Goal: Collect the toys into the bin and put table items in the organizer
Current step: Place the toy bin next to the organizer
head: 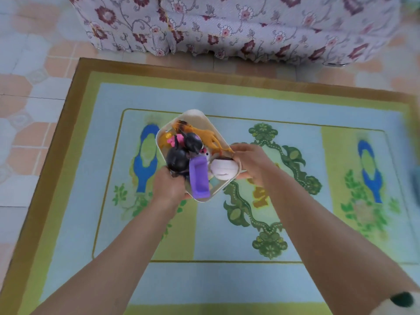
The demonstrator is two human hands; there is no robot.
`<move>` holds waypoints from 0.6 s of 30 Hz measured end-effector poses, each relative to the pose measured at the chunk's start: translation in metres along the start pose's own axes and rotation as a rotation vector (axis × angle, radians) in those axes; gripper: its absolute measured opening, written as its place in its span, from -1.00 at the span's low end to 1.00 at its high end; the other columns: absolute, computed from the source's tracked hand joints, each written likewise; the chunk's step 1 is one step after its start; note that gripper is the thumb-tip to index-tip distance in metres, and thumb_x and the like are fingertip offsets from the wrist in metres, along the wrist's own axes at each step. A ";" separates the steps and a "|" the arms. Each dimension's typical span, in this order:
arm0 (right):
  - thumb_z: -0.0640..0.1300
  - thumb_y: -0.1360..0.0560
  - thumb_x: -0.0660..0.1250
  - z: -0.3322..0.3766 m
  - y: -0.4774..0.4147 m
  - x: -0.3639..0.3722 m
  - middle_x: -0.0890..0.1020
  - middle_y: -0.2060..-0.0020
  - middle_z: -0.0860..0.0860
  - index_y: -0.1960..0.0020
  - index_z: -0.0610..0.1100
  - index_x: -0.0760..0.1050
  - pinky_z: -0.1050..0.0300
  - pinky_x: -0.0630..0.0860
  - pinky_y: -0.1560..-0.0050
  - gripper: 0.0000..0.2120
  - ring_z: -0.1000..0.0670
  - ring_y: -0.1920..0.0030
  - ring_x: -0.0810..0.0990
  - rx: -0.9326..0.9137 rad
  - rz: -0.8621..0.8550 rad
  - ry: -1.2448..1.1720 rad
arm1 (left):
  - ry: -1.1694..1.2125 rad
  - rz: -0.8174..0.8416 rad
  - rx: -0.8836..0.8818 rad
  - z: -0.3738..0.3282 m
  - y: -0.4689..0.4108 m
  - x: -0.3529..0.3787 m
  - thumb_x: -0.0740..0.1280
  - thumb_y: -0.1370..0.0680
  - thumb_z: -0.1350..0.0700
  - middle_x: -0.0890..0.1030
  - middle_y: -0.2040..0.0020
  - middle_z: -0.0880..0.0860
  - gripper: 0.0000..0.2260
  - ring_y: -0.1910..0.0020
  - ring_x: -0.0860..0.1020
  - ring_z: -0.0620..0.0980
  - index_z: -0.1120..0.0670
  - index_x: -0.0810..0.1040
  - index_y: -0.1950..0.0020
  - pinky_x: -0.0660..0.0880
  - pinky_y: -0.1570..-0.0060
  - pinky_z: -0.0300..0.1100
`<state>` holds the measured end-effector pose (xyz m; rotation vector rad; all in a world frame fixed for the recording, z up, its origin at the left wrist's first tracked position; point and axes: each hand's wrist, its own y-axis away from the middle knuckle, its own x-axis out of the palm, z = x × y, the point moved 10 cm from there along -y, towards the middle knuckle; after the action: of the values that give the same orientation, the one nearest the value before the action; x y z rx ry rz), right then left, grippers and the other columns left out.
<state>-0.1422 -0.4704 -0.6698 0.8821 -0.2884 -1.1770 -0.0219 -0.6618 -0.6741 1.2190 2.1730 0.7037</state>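
Observation:
A white rectangular bin [197,118] is held over the rug, and several toys fill it. An orange animal figure [204,134] lies near its far end, black round toys [179,156] sit in the middle, a purple block-shaped toy [200,179] stands at the near edge, and a white round toy [223,170] rests at the right. My left hand [169,186] grips the bin's near left corner. My right hand [250,160] grips its right side, fingers over the rim.
A patterned rug [227,280] in blue, green and yellow covers the floor below. A sofa in floral fabric [227,26] stands beyond the rug's far edge. Tiled floor [27,92] shows at the left. A pale rounded object [400,303] with a dark spot sits at the bottom right corner.

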 end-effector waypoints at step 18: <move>-0.24 -0.51 0.31 -0.283 0.144 -0.443 0.62 0.09 -0.11 -0.11 -0.12 0.56 -0.05 0.62 0.13 -0.80 -0.04 0.19 0.60 0.126 -0.287 -0.234 | -0.223 0.495 -0.043 0.084 0.224 0.455 0.30 -0.32 0.31 0.64 0.09 0.26 -0.71 0.11 0.63 0.31 0.27 0.56 -0.03 0.65 0.27 0.12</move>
<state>-0.0429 0.0649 -0.6429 0.9170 -0.4399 -1.5466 -0.0334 -0.1475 -0.6767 1.7453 1.6782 0.7595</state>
